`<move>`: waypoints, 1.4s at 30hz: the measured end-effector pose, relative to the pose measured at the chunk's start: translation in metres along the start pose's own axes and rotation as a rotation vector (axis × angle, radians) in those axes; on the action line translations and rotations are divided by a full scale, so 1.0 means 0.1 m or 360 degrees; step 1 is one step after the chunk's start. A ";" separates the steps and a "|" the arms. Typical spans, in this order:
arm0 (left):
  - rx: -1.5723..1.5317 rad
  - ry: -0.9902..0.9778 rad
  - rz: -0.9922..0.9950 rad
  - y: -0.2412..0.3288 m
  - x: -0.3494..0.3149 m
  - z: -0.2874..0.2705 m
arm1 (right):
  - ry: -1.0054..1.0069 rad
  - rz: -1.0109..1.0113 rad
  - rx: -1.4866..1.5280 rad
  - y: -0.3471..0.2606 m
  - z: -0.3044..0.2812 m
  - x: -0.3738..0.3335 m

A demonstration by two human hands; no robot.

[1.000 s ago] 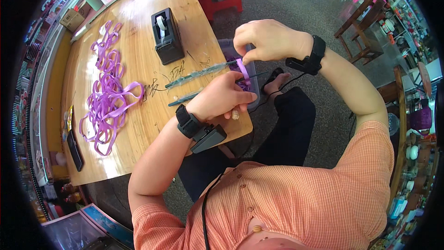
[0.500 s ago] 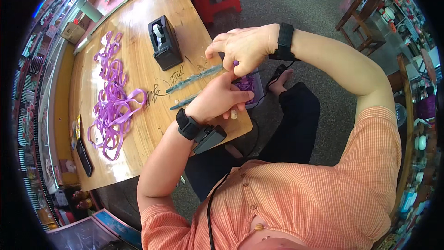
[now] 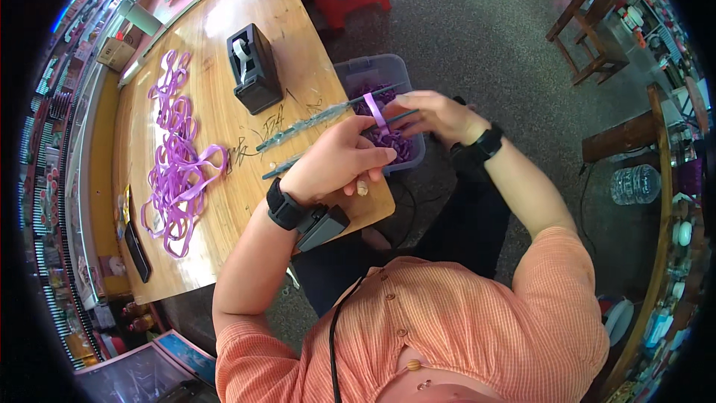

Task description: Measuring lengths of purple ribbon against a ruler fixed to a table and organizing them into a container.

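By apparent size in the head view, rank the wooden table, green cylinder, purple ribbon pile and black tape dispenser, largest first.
1. Wooden table
2. Purple ribbon pile
3. Black tape dispenser
4. Green cylinder

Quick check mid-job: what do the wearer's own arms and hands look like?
The left hand and right hand wear no gloves. Left sleeve and right sleeve are short, orange, finely checked. The left wrist strap and right wrist strap are black, the left one carrying a dark boxy module.
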State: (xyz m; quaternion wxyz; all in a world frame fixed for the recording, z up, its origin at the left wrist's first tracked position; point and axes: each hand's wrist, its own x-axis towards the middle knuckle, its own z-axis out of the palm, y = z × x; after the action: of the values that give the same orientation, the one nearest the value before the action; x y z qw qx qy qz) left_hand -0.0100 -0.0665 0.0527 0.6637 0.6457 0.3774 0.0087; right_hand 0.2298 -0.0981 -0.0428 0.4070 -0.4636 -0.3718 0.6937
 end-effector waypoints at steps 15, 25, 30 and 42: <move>0.0000 -0.0009 0.0039 -0.03 0.05 0.02 | -0.0394 0.0079 0.0782 0.46 0.07 0.39; 0.0059 0.0049 0.0079 0.02 0.00 0.04 | -0.0526 0.0022 0.0843 0.48 0.08 0.49; 0.0047 0.0046 0.0094 -0.03 0.01 0.03 | -0.0642 -0.0047 0.1044 0.49 0.08 0.43; 0.0065 0.0015 0.0071 -0.01 0.02 0.04 | -0.0487 0.0200 0.0386 -0.03 0.11 0.45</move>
State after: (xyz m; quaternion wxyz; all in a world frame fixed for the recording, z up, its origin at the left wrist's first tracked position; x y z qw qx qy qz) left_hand -0.0068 -0.0689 0.0500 0.6484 0.6672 0.3662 0.0189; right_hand 0.2096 -0.0577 -0.0520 0.3547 -0.3227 -0.3134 0.8197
